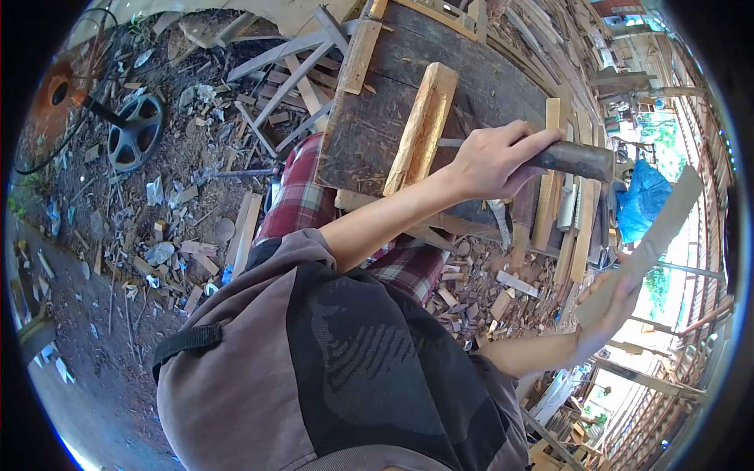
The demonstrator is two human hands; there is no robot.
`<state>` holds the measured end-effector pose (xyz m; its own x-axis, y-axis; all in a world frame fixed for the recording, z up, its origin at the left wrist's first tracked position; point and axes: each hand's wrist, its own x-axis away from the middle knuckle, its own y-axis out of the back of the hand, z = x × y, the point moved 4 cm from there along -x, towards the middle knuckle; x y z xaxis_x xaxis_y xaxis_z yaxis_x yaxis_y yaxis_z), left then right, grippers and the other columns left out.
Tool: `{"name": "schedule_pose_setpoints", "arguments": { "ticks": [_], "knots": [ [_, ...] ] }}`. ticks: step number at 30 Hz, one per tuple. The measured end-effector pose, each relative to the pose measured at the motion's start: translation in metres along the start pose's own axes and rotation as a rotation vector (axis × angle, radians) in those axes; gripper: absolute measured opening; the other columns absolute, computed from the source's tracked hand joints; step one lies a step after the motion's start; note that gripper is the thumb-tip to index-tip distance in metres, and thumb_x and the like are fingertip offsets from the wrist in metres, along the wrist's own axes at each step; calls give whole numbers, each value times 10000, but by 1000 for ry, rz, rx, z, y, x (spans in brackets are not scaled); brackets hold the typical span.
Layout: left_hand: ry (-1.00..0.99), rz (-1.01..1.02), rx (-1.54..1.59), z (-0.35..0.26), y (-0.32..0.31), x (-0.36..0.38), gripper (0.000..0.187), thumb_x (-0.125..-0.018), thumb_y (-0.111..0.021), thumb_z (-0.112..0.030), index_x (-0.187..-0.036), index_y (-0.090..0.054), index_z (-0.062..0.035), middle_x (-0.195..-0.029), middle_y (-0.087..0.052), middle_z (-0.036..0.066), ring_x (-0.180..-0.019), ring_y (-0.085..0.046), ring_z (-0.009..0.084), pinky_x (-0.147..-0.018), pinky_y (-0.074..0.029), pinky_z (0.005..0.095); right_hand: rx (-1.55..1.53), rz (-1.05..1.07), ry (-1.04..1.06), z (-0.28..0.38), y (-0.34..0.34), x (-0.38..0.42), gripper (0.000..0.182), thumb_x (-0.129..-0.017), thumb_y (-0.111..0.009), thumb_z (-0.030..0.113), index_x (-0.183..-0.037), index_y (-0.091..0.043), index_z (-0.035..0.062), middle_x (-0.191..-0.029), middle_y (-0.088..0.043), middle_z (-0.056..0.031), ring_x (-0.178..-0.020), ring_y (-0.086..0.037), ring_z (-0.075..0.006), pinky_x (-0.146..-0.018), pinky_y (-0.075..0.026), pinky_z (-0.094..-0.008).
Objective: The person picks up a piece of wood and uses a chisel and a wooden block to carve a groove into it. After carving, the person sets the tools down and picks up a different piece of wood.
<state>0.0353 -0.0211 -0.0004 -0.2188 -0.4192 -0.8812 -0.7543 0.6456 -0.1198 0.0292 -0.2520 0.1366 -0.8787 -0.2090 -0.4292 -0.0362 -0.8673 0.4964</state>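
Observation:
My left hand is closed round a chisel with a thick, dark, round handle. Its narrow metal blade points left, with the tip at the hollowed side of a wooden block. This long yellowish block has a groove cut along it and lies on the dark workbench. Off to the right, my right hand grips a flat wooden slat, raised apart from the chisel and slightly blurred.
Wooden strips lie along the bench's right side. A blue plastic bag is beyond them. Offcuts and chips cover the ground below. On the left are a black spoked wheel and a wooden frame.

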Motion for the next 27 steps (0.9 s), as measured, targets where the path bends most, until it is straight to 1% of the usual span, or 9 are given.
{"name": "schedule_pose_setpoints", "arguments": {
  "ticks": [1, 3, 4, 6, 12, 16, 22, 25, 27],
  "knots": [
    [29, -1, 7, -1, 0, 1, 587, -765, -720, -176, -1308, -516, -85, -809, -575, 78, -607, -575, 222, -501, -472, 317, 6, 4, 9, 0, -3, 2, 563, -934, -517, 415, -1252, -481, -48, -702, -488, -44, -541, -459, -85, -429, -378, -217],
    [84, -5, 21, -1, 1, 2, 590, -762, -720, -164, -1309, -514, -82, -809, -574, 78, -605, -573, 222, -498, -469, 319, -1, -23, 7, -3, -4, 4, 553, -938, -513, 433, -1235, -502, -33, -657, -469, -32, -493, -441, -81, -428, -354, -211],
    [90, 3, 15, 0, 0, 3, 588, -762, -720, -162, -1307, -516, -80, -810, -575, 80, -606, -574, 222, -499, -472, 319, -5, -36, 6, -4, -4, 4, 549, -940, -511, 442, -1227, -512, -26, -635, -459, -26, -469, -431, -79, -427, -343, -207],
    [106, 16, 0, 6, -2, 9, 584, -762, -720, -158, -1303, -519, -75, -812, -578, 82, -608, -574, 222, -500, -477, 319, -16, -48, 3, -7, -3, 4, 548, -941, -511, 441, -1226, -513, -27, -636, -456, -25, -475, -428, -79, -427, -342, -209],
    [27, 25, -32, 7, -6, 16, 588, -768, -719, -171, -1308, -512, -67, -818, -583, 81, -615, -579, 221, -507, -496, 313, -19, -21, 3, -7, -5, 5, 553, -944, -513, 439, -1222, -509, -38, -635, -450, -24, -482, -418, -78, -433, -343, -211],
    [50, 49, -16, 7, -8, 16, 595, -765, -717, -163, -1315, -509, -72, -820, -579, 79, -613, -579, 218, -493, -487, 317, -34, -17, 16, -5, -5, 5, 570, -944, -518, 445, -1220, -501, -52, -638, -451, -27, -484, -419, -80, -438, -351, -215],
    [14, 70, -38, 4, -9, 19, 603, -769, -710, -154, -1328, -499, -75, -822, -574, 86, -610, -578, 225, -487, -482, 324, 7, 21, 1, -7, -8, 6, 566, -950, -508, 433, -1225, -490, -61, -637, -456, -31, -486, -423, -78, -435, -364, -212],
    [21, 62, -27, 3, -9, 18, 602, -767, -711, -149, -1327, -501, -73, -822, -575, 88, -610, -578, 230, -490, -483, 324, 9, 45, 38, -7, -9, 7, 557, -947, -495, 394, -1243, -476, -77, -650, -468, -50, -485, -440, -98, -432, -371, -224],
    [27, 74, -39, 2, -8, 18, 604, -765, -713, -147, -1326, -503, -70, -823, -578, 91, -614, -582, 229, -494, -485, 325, 1, 46, 26, -6, -11, 8, 553, -945, -500, 390, -1246, -480, -74, -656, -472, -53, -488, -441, -99, -431, -370, -225]
  ]
}}
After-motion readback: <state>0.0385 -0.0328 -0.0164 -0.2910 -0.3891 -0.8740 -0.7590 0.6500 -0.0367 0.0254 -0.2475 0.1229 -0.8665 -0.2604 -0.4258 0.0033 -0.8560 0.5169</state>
